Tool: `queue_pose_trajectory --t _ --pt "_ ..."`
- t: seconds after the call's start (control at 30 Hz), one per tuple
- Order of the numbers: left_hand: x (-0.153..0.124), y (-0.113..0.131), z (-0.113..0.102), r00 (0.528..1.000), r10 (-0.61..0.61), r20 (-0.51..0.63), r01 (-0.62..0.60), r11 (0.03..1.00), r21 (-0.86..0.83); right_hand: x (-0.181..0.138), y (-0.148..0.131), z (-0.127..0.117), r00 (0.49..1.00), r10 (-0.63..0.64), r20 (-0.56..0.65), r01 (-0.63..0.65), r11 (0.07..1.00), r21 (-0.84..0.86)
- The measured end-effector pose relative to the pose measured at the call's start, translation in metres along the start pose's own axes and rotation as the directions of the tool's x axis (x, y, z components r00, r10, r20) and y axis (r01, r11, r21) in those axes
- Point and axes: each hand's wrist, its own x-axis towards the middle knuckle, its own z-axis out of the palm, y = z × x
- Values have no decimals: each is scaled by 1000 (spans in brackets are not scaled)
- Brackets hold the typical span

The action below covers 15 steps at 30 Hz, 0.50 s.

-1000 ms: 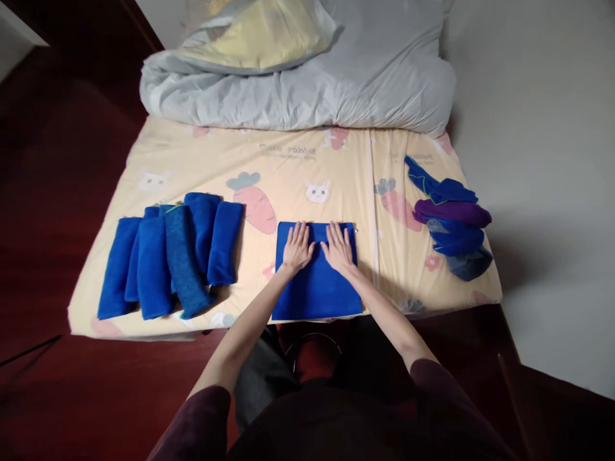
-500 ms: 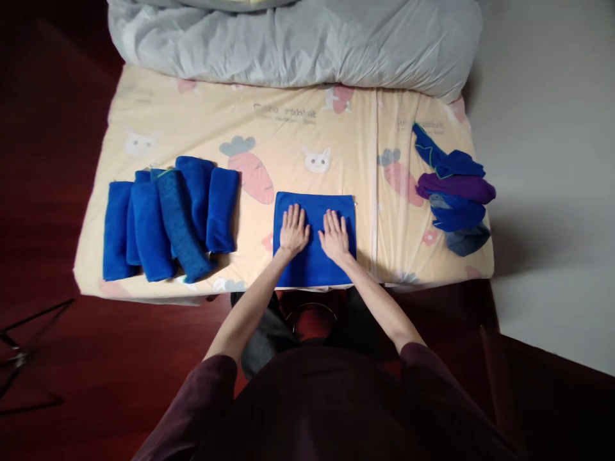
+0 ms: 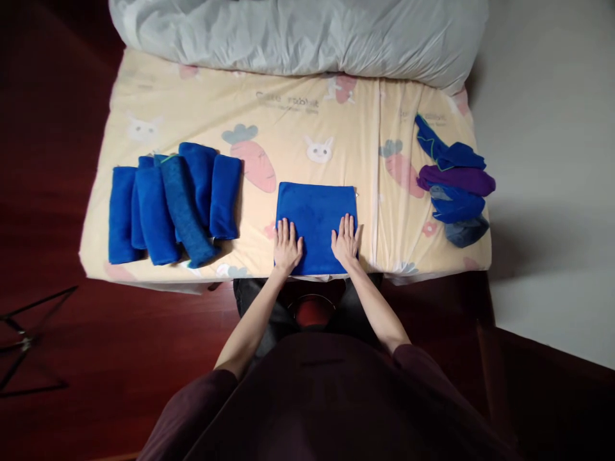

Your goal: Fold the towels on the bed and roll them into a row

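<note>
A blue cloth (image 3: 317, 211) lies flat in a near-square on the bed, close to its front edge. My left hand (image 3: 287, 246) rests palm down on the cloth's left side, fingers stretched out and pointing away from me. On the right side lies my right hand (image 3: 346, 242), also flat, with its fingers extended near the cloth's right edge. Neither hand grips anything. To the left, several rolled blue cloths (image 3: 156, 214) sit side by side, one a duller teal blue (image 3: 185, 208) lying slantwise over others.
The bed (image 3: 192, 115) has a yellow sheet printed with carrots and rabbits. Crumpled blue, purple and grey cloths (image 3: 456, 181) lie at its right end. A grey quilt (image 3: 298, 35) is bunched along the back. Thin dark stand legs (image 3: 24, 342) show on the floor at left.
Both hands have slid apart toward the cloth's left and right edges and closer to me, staying flat. The view has shifted slightly. The rolled cloths lie as before.
</note>
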Motion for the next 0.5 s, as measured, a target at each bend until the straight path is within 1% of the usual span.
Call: queue_pose_trajectory --t 0.1,0.17,0.27,0.37,0.5 --pt "-18 20 11 991 80 105 -74 996 -54 -26 -20 11 993 -84 88 84 996 3" --pt "-30 24 14 982 111 153 -99 991 -86 -44 -21 14 984 -118 135 120 993 -5" --pt "-44 14 9 984 93 152 -82 994 -77 -61 -7 11 986 -110 126 115 993 -29" --pt "-55 -3 0 991 47 127 -40 998 -53 -68 11 3 989 -108 102 112 993 -37" --pt "-69 -19 -6 999 6 48 -6 1000 -10 -75 29 -5 994 -83 69 86 996 -38"
